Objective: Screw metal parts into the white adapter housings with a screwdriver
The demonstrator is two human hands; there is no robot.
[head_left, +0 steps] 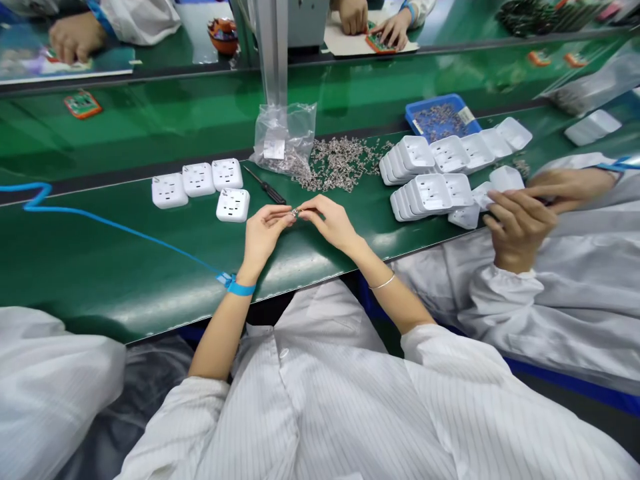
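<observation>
My left hand (263, 233) and my right hand (332, 221) meet over the green bench, fingertips pinched together on one small metal part (295, 213). A loose heap of the same metal parts (340, 162) lies just beyond my hands, beside a clear plastic bag (284, 137). A black screwdriver (265, 186) rests on the mat near my left hand. Several white socket housings (197, 180) sit face up to the left, one of them (233, 205) closest to my left hand. A blue wrist strap (239, 287) circles my left wrist.
Stacked white housing shells (431, 193) stand to the right, behind them a blue tray (440, 117) of small parts. A co-worker's hands (520, 217) handle a shell at the right edge. Other people's hands (75, 37) work across the belt. A blue cord (100, 220) crosses the mat.
</observation>
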